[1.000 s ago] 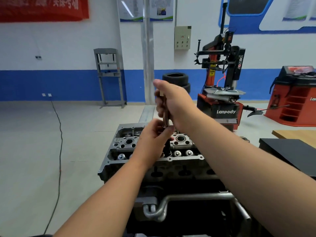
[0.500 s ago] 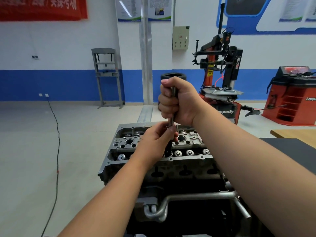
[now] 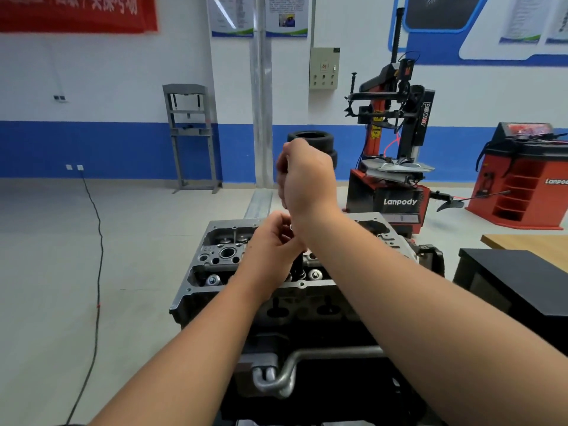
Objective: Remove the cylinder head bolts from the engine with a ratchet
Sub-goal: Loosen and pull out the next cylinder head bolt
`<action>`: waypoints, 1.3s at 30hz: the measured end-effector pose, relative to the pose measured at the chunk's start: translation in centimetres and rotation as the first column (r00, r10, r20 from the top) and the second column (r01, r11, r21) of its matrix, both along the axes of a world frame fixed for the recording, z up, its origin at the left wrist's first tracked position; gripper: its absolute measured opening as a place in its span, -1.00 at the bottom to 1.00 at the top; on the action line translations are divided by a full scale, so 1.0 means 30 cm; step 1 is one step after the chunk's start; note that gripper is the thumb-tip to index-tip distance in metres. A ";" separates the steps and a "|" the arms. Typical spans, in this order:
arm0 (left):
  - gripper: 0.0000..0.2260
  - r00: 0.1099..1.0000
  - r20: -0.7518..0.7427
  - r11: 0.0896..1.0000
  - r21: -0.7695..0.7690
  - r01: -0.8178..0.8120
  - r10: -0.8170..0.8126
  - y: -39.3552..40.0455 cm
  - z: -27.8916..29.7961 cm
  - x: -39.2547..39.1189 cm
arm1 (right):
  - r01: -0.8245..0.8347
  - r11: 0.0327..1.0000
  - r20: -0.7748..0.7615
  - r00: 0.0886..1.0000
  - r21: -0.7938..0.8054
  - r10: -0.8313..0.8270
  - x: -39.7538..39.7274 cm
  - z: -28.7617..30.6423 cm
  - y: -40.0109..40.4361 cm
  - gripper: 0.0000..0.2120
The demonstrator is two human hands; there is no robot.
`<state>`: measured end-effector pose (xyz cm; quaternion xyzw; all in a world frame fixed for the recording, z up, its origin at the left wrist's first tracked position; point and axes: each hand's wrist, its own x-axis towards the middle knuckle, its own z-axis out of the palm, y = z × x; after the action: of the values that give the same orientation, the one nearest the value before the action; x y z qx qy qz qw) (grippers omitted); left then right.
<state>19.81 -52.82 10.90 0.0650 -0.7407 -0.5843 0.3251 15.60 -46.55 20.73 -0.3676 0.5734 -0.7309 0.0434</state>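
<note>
The grey cylinder head (image 3: 221,256) sits on top of the engine on a stand, straight in front of me. My right hand (image 3: 307,179) is fisted round the handle of the ratchet, held upright above the middle of the head; the handle is almost wholly hidden inside the fist. Below it, my left hand (image 3: 270,244) pinches the ratchet's lower end, where a dark socket (image 3: 297,265) reaches down into the head. The bolt under the socket is hidden.
A metal coolant pipe (image 3: 307,361) runs along the engine's near side. A black table (image 3: 516,281) and a wooden top (image 3: 528,241) stand at the right. Behind are a red tyre changer (image 3: 396,142), stacked tyres (image 3: 310,139) and a floor cable (image 3: 98,256).
My right fist has turned on the handle, so its back now faces me, and it has shifted a little left. My left hand has stayed at the ratchet's lower end.
</note>
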 end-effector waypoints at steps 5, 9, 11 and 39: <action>-0.80 0.997 0.035 0.998 -0.014 0.067 -0.067 -0.009 -0.013 0.013 | -0.577 0.813 0.223 0.805 0.081 0.550 -0.107 0.040 0.071 -0.60; -0.86 0.999 0.030 0.999 -0.039 0.029 -0.028 0.002 -0.009 0.015 | -0.572 0.819 0.220 0.805 0.043 0.551 -0.120 0.031 0.082 -0.63; -0.86 0.999 0.040 0.999 -0.036 0.006 -0.004 0.000 -0.008 0.019 | -0.523 0.852 0.215 0.835 0.025 0.506 -0.100 0.023 0.067 -0.62; -0.79 0.998 0.041 0.993 -0.115 -0.037 0.042 0.002 -0.008 0.022 | 0.123 0.991 0.087 0.989 -0.059 -0.117 0.018 -0.014 0.022 -0.70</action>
<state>20.48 -52.76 10.65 0.0738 -0.7784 -0.5328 0.3237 16.12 -45.90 20.30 -0.3030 0.5685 -0.7648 0.0114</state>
